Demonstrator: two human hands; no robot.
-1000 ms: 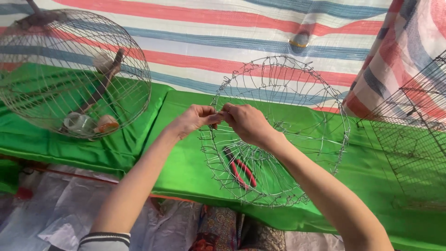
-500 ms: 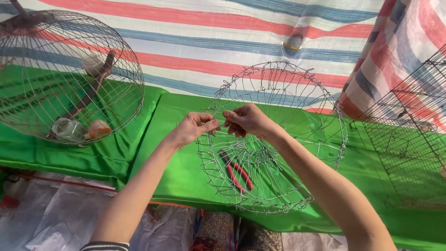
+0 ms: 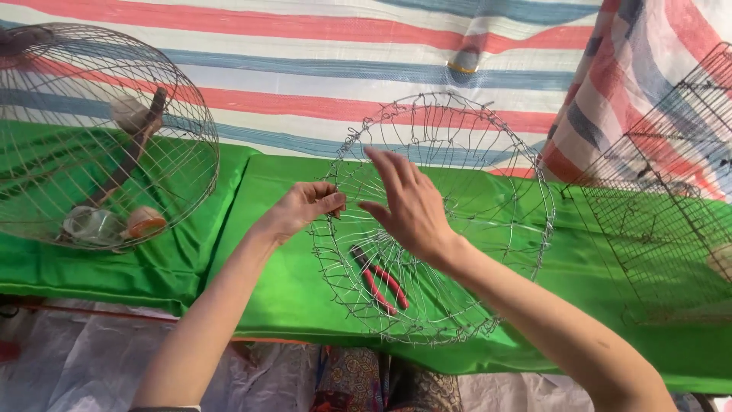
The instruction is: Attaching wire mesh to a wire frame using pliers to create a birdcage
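Note:
A round wire cage frame [image 3: 488, 152], open and half built, lies tilted on the green cloth [image 3: 267, 267] in front of me. My left hand [image 3: 305, 207] pinches a wire at the frame's left rim. My right hand [image 3: 408, 206] hovers just to the right of it with fingers spread, holding nothing, over the frame's inside. Red-handled pliers [image 3: 379, 280] lie on the cloth inside the frame, below both hands.
A finished domed wire cage [image 3: 99, 145] with a wooden perch and small cups stands at the left. A square mesh cage [image 3: 671, 191] stands at the right. A striped tarp [image 3: 305, 61] hangs behind. The cloth's front edge drops to pale sheeting.
My right hand has let go of the wire and opened, lifting away from my left hand. The left hand keeps its pinch on the frame.

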